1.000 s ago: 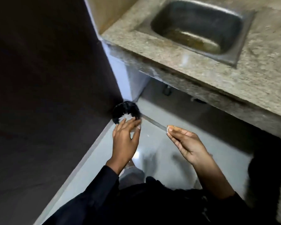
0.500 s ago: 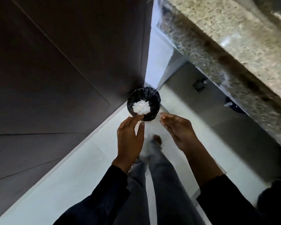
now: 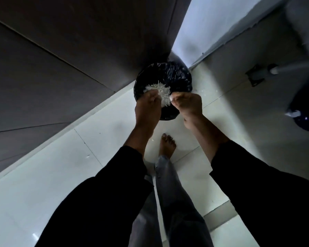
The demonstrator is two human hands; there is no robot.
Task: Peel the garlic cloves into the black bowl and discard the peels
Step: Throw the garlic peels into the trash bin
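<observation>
Now at the discard step: both hands hover over a black-lined bin (image 3: pixel 175 75) on the floor.
Left hand (image 3: pixel 147 108) and right hand (image 3: pixel 186 104), fingers curled, seemingly pinch pale peels (image 3: pixel 161 92) above it; releasing them comes next. The black bowl is out of view.

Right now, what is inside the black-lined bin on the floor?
Inside the black-lined bin lies a heap of white peels on the black liner. The left hand and right hand hang over its near rim and cover that part; anything under the heap is hidden.
</observation>
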